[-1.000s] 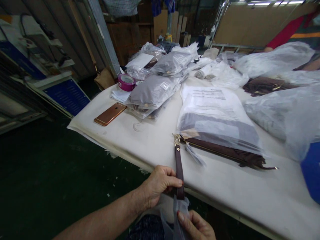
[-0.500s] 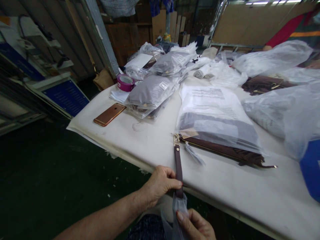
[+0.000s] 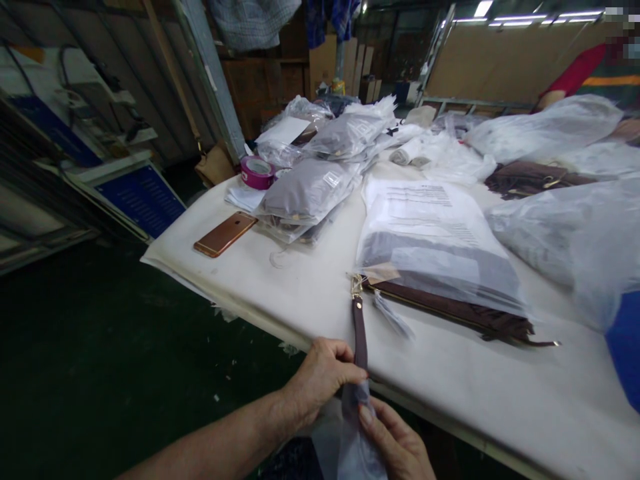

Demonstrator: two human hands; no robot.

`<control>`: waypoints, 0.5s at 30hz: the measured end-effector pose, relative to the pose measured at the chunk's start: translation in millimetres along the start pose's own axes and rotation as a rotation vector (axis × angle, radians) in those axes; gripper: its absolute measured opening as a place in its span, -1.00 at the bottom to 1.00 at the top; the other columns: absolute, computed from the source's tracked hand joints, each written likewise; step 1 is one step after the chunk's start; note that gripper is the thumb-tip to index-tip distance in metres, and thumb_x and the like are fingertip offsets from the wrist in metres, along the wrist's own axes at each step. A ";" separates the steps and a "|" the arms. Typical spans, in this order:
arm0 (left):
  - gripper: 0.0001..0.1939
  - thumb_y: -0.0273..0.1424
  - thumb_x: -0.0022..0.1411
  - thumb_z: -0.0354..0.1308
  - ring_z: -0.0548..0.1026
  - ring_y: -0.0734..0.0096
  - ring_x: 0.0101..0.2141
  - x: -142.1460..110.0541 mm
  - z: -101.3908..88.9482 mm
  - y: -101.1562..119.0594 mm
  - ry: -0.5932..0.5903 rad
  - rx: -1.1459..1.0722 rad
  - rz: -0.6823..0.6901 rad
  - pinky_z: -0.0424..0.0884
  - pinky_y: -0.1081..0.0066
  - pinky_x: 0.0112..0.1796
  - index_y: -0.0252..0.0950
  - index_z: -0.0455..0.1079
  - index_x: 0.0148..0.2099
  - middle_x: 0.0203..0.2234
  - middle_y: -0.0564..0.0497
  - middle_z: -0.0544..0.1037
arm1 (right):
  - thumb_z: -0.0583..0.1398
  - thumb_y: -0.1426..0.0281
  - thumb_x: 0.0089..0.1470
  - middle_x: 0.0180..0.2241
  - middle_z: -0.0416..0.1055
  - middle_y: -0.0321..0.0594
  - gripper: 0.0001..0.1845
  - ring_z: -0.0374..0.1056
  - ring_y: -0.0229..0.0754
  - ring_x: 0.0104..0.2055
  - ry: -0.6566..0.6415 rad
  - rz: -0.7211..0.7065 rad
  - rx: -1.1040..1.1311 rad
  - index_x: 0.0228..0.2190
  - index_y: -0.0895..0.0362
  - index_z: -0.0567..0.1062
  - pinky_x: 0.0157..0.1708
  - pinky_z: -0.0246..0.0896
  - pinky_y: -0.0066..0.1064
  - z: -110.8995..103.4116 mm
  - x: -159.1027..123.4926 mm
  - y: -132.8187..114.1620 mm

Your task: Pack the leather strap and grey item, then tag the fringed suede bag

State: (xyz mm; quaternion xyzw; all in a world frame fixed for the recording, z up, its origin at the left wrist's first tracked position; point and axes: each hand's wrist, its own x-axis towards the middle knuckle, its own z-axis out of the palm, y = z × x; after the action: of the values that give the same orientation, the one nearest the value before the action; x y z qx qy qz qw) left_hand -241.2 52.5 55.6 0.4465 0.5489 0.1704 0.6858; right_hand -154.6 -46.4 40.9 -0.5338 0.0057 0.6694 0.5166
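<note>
A dark brown wrist strap (image 3: 360, 332) hangs over the table's front edge from a gold clasp on a brown zipped pouch (image 3: 450, 307). My left hand (image 3: 327, 370) pinches the strap just beyond the edge. Below it, my right hand (image 3: 395, 433) grips a narrow clear plastic sleeve (image 3: 356, 427), which covers the strap's lower end. The pouch lies partly under a clear plastic bag (image 3: 430, 233) that has printed text and something dark inside. A small tag (image 3: 393, 313) dangles beside the clasp.
On the white table (image 3: 300, 293) are a phone (image 3: 225, 235), a roll of purple tape (image 3: 257, 172) and a stack of bagged pouches (image 3: 305, 190). Loose plastic bags (image 3: 560, 227) and another brown bag (image 3: 535, 177) lie to the right. A person's red sleeve (image 3: 575, 73) shows at far right.
The plastic sleeve has moved up the strap and covers more of it, with my right hand slightly higher. My left hand stays on the strap. The view has shifted slightly.
</note>
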 end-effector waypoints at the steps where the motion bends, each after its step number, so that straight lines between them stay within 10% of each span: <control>1: -0.81 -0.38 -0.31 0.18 0.13 0.57 -0.65 -0.2 -0.8 1.3 0.000 0.005 -0.001 0.02 0.50 -0.60 -0.30 0.19 -0.66 -0.77 0.19 0.19 | 0.43 0.17 -0.49 -0.59 0.46 -0.21 -0.52 0.40 -0.11 -0.48 -0.008 0.000 -0.002 -0.45 0.18 0.56 -0.40 0.26 -0.32 0.8 1.6 -0.9; 8: -0.61 -0.06 -0.06 0.10 0.30 0.47 -0.49 -19.9 -15.2 -3.1 0.023 -0.077 0.027 0.17 0.47 -0.46 -0.33 0.32 -0.43 -0.57 0.08 0.37 | 0.40 0.16 -0.40 -0.50 0.48 -0.22 -0.55 0.35 -0.21 -0.46 -0.083 -0.078 -0.027 -0.42 0.17 0.56 -0.37 0.21 -0.38 7.4 20.8 -2.1; 15: -0.43 0.01 -0.24 0.32 0.43 0.33 -0.47 -34.8 -11.2 -35.4 -0.129 -0.367 -0.036 0.27 0.39 -0.40 -0.40 0.34 -0.38 -0.56 -0.02 0.46 | 0.35 0.13 -0.33 -0.64 0.33 -0.34 -0.59 0.06 -0.39 -0.63 -0.031 -0.095 -0.277 -0.46 0.18 0.55 -0.62 -0.11 -0.52 11.0 29.3 -9.2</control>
State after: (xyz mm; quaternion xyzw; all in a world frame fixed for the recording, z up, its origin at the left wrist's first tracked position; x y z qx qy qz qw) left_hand -272.2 12.9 48.2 0.3143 0.4713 0.2263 0.7924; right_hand -152.9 -15.8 29.6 -0.5891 -0.1199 0.6470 0.4690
